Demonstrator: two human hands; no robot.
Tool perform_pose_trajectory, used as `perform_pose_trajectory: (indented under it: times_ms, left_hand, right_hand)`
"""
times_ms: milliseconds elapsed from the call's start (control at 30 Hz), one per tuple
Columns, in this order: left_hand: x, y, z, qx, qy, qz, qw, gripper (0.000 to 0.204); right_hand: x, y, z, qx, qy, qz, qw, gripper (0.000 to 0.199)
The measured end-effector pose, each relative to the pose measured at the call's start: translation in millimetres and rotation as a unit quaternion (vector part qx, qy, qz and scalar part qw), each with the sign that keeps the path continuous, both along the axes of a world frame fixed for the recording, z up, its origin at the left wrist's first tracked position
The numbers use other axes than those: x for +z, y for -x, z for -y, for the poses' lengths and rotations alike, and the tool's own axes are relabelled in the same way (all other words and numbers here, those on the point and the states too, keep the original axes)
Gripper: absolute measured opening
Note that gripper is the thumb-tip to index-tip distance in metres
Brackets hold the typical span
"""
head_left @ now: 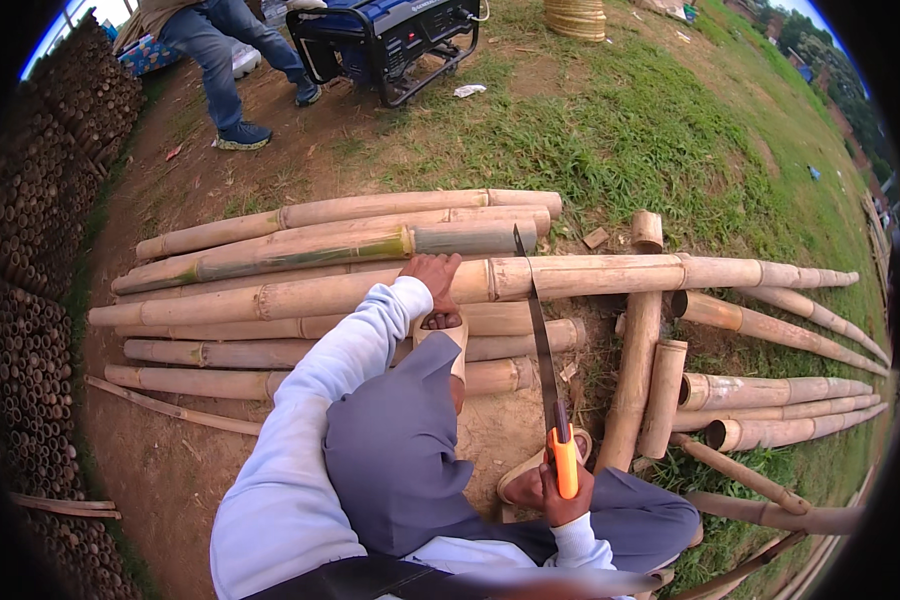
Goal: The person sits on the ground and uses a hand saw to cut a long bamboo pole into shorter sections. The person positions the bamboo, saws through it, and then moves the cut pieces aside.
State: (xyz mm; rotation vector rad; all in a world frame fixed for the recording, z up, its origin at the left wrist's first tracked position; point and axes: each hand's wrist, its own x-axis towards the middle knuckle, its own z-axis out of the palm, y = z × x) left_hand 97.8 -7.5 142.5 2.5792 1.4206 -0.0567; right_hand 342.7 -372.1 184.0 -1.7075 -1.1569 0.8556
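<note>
A long bamboo pole (590,276) runs left to right in front of me. My left hand (434,279) grips it from above, left of a dark joint ring, with the fingers curled over its far side. In my right hand (567,493) is the orange handle of a handsaw (544,350). Its dark, narrow blade points away from me and crosses the pole just right of that ring. Whether the teeth have cut into the bamboo cannot be made out. My sandalled left foot (443,322) is beside the pole, just below my left hand.
Under the long pole lies a thick bamboo crosspiece (632,385), with a short bamboo piece (663,398) beside it. More poles (220,353) lie on both sides. Stacked bamboo (30,370) lines the left. A generator (390,45) and a person in jeans (225,60) are beyond.
</note>
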Motion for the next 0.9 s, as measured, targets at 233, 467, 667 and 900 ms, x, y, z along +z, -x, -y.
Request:
perform_pose_trajectory:
  times_ms: [233,467,667,900]
  left_hand:
    - [9.0,1.4,0.3,0.004,-0.009,-0.002,1.000,0.077]
    - [12.4,-0.9,-2.7,-0.009,0.002,-0.021,1.000,0.071]
    - [12.8,-2.6,-1.9,-0.002,0.021,-0.014,1.000,0.075]
    - [14.3,-1.1,-4.8,0.000,0.039,-0.033,0.999,0.075]
  right_hand:
    - [-53.3,-12.5,-164.5,0.042,-0.011,-0.011,0.999,0.019]
    - [-0.3,-4.8,11.7,-0.005,0.022,-0.046,0.999,0.025]
    - [-16.7,-11.0,-99.6,0.008,0.079,-0.045,0.996,0.014]
    - [-28.1,-5.8,-83.2,0.023,0.041,-0.080,0.996,0.015]
